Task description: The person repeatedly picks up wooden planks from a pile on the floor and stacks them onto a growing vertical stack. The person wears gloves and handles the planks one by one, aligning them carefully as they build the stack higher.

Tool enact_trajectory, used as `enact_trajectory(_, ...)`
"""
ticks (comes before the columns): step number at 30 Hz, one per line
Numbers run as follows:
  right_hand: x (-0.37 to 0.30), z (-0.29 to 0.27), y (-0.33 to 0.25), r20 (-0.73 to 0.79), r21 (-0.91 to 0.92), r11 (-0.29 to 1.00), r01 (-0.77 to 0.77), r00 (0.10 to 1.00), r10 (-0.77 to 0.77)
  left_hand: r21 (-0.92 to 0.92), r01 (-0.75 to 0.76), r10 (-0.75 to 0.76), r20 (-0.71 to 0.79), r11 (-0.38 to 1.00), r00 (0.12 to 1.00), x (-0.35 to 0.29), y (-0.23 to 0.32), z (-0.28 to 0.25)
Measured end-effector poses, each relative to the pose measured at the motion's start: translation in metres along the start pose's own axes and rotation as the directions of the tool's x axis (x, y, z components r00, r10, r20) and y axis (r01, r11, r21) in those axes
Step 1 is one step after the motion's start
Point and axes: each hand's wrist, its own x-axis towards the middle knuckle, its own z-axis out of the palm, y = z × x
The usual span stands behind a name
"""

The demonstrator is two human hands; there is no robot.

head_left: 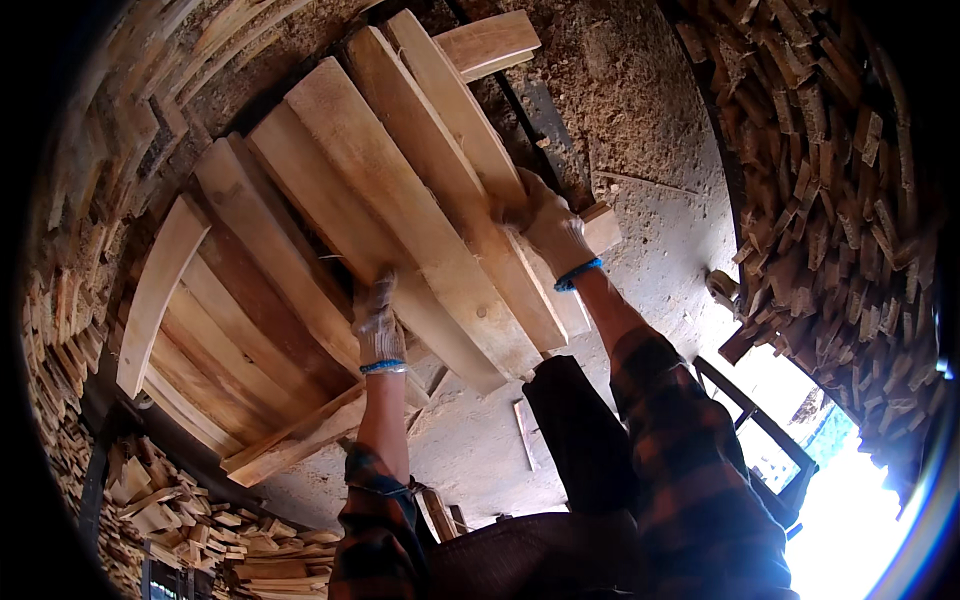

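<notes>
My left hand [378, 325], in a white knit glove with a blue cuff, grips the left edge of a pale wooden board [345, 215]; its fingers are somewhat blurred. In a matching glove, my right hand [552, 230] is closed around the right edge of another long board [450, 95], fingertips partly hidden. Between the hands, more boards lie side by side and overlap, including a wide plank [400, 205]. To the left of my left hand is a stack of reddish and yellowish boards [260, 280].
A curved-looking loose board [160, 295] lies across the stack's left end, and a short piece [488, 45] is at the far end. Sawdust [630, 90] covers the far floor. Piled wood strips [820, 200] rise on the right; scrap pieces [190, 515] are heaped at lower left.
</notes>
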Motion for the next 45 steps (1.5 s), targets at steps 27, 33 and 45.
enact_trajectory(27,0.017,-0.052,0.016,0.084,-0.023,0.952,-0.304,0.949,0.305,0.355,-0.211,0.196,0.079,0.911,0.977,0.032,-0.073,-0.071)
enact_trajectory(33,0.006,-0.007,-0.015,0.157,-0.18,0.981,-0.067,0.983,0.095,0.385,-0.224,0.201,0.101,0.895,0.974,0.028,-0.059,-0.057)
enact_trajectory(45,-0.089,0.108,-0.136,-0.004,-0.545,0.837,0.043,0.999,-0.054,0.448,-0.067,0.121,-0.092,0.892,0.988,0.006,-0.022,-0.022)
